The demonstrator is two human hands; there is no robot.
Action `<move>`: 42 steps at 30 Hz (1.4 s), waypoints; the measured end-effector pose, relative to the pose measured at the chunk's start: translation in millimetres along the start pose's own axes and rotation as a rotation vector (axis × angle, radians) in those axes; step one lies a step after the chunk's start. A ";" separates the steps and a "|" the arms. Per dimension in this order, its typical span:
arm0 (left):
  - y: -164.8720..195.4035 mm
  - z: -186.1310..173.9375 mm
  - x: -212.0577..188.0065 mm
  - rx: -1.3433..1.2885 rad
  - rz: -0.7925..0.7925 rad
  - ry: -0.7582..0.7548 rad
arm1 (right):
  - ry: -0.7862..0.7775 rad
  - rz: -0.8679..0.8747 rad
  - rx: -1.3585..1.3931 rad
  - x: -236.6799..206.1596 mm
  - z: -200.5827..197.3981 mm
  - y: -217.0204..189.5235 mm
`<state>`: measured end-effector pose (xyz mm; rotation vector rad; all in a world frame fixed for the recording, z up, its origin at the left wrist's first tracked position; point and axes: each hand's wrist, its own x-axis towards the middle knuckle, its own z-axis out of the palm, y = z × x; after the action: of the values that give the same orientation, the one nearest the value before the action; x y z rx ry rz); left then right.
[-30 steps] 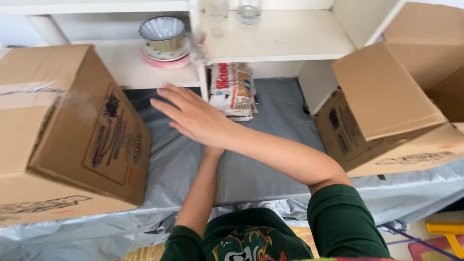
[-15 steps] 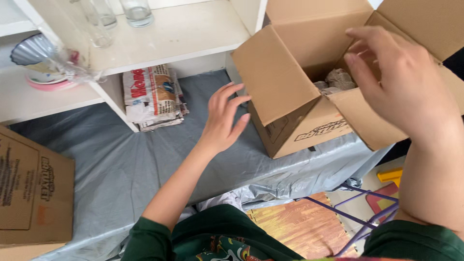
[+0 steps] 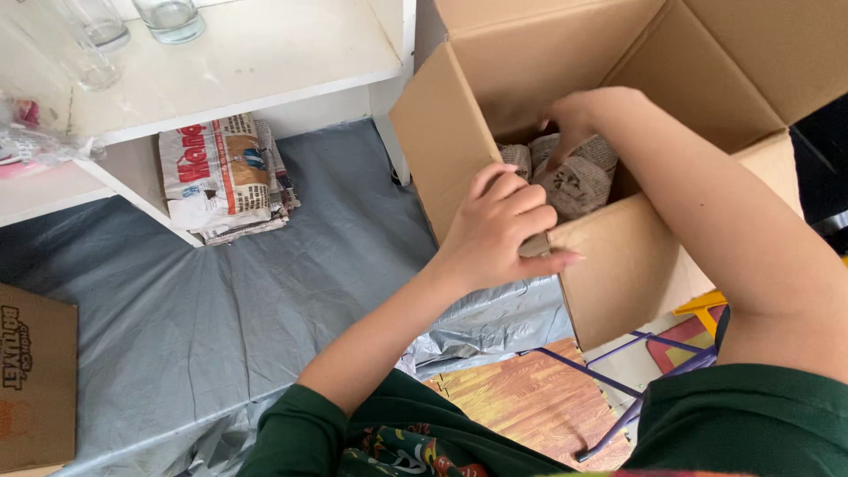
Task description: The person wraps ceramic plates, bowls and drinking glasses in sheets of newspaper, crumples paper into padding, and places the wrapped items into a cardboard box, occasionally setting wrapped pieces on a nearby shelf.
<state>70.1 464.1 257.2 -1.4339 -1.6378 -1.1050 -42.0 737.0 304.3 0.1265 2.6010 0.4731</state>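
Observation:
An open brown cardboard box [image 3: 636,265] stands at the right on a grey plastic sheet. My left hand [image 3: 499,231] grips the box's near corner edge, fingers over the rim. My right hand [image 3: 574,119] reaches down inside the box and rests on bundles wrapped in newspaper [image 3: 574,181]. Its fingers are partly hidden, so whether it grasps a bundle is unclear.
A stack of folded newspapers [image 3: 225,177] lies under a white shelf [image 3: 265,62] that carries clear glasses [image 3: 172,18]. Another cardboard box [image 3: 35,380] sits at the left edge. The grey sheet [image 3: 221,300] covers the floor; a wood-patterned mat [image 3: 530,397] lies beyond it.
My view has swung right toward the open box. My left hand moved from the sheet to the box's corner. My right hand went from above the box down into it.

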 end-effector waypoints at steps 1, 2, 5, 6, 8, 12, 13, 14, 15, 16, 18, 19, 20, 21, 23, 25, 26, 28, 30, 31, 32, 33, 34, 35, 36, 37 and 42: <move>2.2 3.3 1.5 -0.001 0.004 0.007 | -0.111 -0.098 0.031 8.8 4.8 -11.8; 2.8 4.8 2.8 -0.002 0.009 0.013 | -0.220 -0.196 0.061 17.7 8.0 -23.3; 1.6 1.5 2.5 0.002 -0.008 0.014 | -0.421 -0.216 0.154 34.6 18.2 -38.0; 1.5 0.0 1.5 -0.001 -0.001 0.017 | -0.391 -0.213 0.133 39.7 18.5 -34.7; 4.8 -0.1 -0.3 -0.010 0.006 0.016 | -0.336 -0.214 0.094 47.9 24.5 -25.3; 12.0 6.1 -1.2 0.002 0.014 0.043 | -0.180 -0.101 0.377 67.6 38.2 -9.7; 12.0 6.7 -1.2 0.005 0.013 0.051 | -0.131 -0.115 0.320 73.4 42.8 -10.7; 11.6 6.9 -1.3 0.007 0.011 0.057 | -0.084 -0.131 0.266 79.4 46.6 -11.7; 10.7 6.2 -1.7 0.011 0.008 0.054 | -0.133 -0.128 0.279 85.9 49.3 -12.6; 9.6 5.1 -2.2 0.014 0.010 0.050 | -0.180 -0.124 0.294 92.2 51.4 -13.0; 8.2 3.1 -2.6 0.025 0.014 0.054 | -0.239 -0.123 0.277 103.7 52.4 -10.8; 9.1 2.1 -3.6 0.027 0.012 0.056 | -0.259 -0.128 0.250 106.2 54.8 -9.6; 10.8 1.3 -5.1 0.029 0.009 0.057 | -0.280 -0.134 0.225 107.0 56.5 -9.3; 12.9 1.3 -6.1 0.032 0.017 0.051 | -0.220 -0.220 0.277 109.2 60.9 -9.0; 16.7 2.5 -8.0 0.040 0.031 0.041 | -0.099 -0.396 0.379 110.6 69.9 -10.9; 23.1 5.3 -10.2 0.015 0.039 0.070 | -0.023 -0.355 0.502 105.5 73.9 -17.1; 25.6 6.5 -11.1 -0.003 0.040 0.085 | 0.010 -0.329 0.563 99.4 74.7 -19.0; 28.0 8.6 -12.7 0.010 0.050 0.097 | -0.075 -0.172 0.751 87.6 68.6 -22.5; 31.2 10.0 -14.5 0.008 0.057 0.088 | -0.103 -0.080 0.860 75.0 63.1 -29.4; 32.4 10.7 -14.9 0.002 0.059 0.079 | -0.086 -0.070 0.871 69.0 58.9 -31.4; 33.4 11.2 -15.1 -0.001 0.061 0.072 | -0.069 -0.060 0.880 63.4 53.5 -32.7; 34.7 11.5 -15.2 0.005 0.063 0.074 | -0.060 -0.085 0.898 56.9 49.1 -32.9; 35.2 11.1 -16.0 0.010 0.063 0.074 | -0.053 -0.109 0.918 51.0 45.1 -33.3; 35.9 11.2 -15.8 0.016 0.064 0.075 | -0.044 -0.134 0.937 44.9 40.3 -33.6; 35.8 11.1 -15.4 0.014 0.062 0.080 | -0.028 -0.081 0.899 40.1 33.5 -34.6; 35.5 10.9 -15.0 0.012 0.061 0.086 | -0.010 -0.027 0.861 35.7 24.3 -34.8; 32.3 9.8 -10.7 0.007 0.041 0.099 | 0.100 0.185 0.486 9.0 -20.6 -34.3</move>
<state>104.0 469.7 248.7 -1.3802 -1.5349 -1.1277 -59.9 700.1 305.1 0.5193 2.7655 -0.1057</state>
